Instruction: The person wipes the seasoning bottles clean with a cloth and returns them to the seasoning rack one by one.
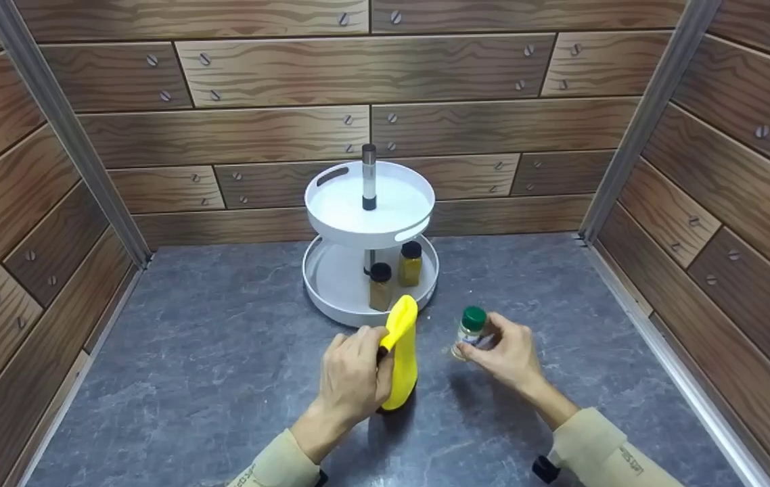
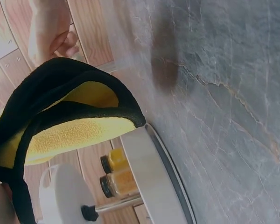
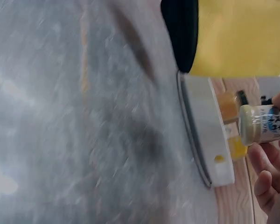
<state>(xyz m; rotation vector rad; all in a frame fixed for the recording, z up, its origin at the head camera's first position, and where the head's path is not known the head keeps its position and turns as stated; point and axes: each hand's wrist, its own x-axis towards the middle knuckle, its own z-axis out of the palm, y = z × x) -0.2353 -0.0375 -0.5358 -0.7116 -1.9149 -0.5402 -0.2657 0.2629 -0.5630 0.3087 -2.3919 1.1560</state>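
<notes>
My left hand [image 1: 354, 370] grips a folded yellow cloth [image 1: 404, 365] with a black border, which hangs down just above the table. In the left wrist view, the cloth [image 2: 79, 135] shows a fuzzy weave and loose folds. Between thumb and fingers, my right hand [image 1: 512, 348] holds a small glass spice jar [image 1: 469, 330] with a green lid, raised off the table to the right of the cloth. The right wrist view shows the base and printed label of this jar [image 3: 263, 123]; its contents look pale. Its lid is out of that view.
Beyond the hands stands a white two-tier round tray stand [image 1: 321, 226] with a central post. On its lower tier [image 1: 331, 308] are a brownish black-capped jar [image 1: 379, 289] and a yellow black-capped jar [image 1: 410, 265]. Wood-patterned walls [image 1: 277, 135] enclose the grey marbled table [image 1: 209, 379].
</notes>
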